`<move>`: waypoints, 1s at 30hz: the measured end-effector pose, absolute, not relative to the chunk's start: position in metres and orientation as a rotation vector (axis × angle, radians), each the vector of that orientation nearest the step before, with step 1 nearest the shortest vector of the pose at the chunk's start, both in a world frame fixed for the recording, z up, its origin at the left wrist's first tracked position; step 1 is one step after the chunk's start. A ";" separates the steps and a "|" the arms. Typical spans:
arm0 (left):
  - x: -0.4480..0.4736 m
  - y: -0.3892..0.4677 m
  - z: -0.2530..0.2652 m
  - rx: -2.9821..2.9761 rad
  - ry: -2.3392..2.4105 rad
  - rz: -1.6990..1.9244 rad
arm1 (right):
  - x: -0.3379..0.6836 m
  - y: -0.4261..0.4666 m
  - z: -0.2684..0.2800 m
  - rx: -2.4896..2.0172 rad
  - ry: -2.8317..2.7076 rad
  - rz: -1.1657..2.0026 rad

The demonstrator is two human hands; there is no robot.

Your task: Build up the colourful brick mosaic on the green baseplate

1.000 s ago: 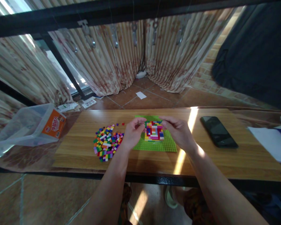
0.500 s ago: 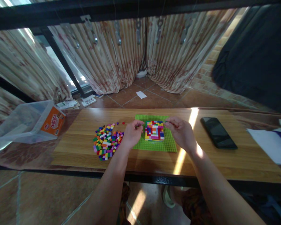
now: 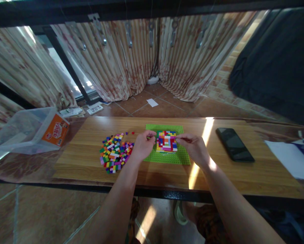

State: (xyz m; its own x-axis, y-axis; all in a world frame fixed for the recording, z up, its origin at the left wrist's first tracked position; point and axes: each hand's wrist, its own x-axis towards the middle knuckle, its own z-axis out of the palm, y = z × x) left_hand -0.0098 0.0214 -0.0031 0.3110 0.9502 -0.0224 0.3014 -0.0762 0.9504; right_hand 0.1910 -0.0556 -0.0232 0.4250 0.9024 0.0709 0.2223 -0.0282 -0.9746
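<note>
A square build of multicoloured toy bricks (image 3: 166,141) stands on a green studded baseplate (image 3: 167,158) in the middle of the table. On the build's left side is my left hand (image 3: 144,145), with its fingers curved and a small gap between thumb and forefinger; no brick shows in it. My right hand (image 3: 195,148) has its fingertips pinched together at the build's right edge. What they hold, if anything, is too small to make out. A pile of loose bricks (image 3: 113,152) lies left of the baseplate, partly behind my left forearm.
A black phone (image 3: 234,144) lies on the wooden table (image 3: 78,162) to the right. White paper (image 3: 284,159) is at the far right. A clear plastic bin (image 3: 27,132) with an orange label stands at the far left. A dark bar (image 3: 152,12) crosses overhead.
My right hand has moved slightly left and down, from the build's upper right corner to its right edge. My left hand stays nearly in place beside the build.
</note>
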 end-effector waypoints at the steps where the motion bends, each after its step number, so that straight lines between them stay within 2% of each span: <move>1: -0.010 0.021 -0.003 1.590 1.172 0.819 | 0.190 -0.055 -0.023 -1.519 -1.015 0.755; 15: -0.009 0.021 -0.007 1.684 1.136 0.908 | 0.183 -0.048 -0.025 -1.358 -0.784 0.955; 25: -0.001 0.012 0.001 1.615 0.984 0.985 | 0.180 -0.048 -0.024 -1.405 -0.784 0.916; 30: 0.012 0.004 0.000 1.785 0.916 1.010 | 0.181 -0.051 -0.019 -1.347 -0.814 0.905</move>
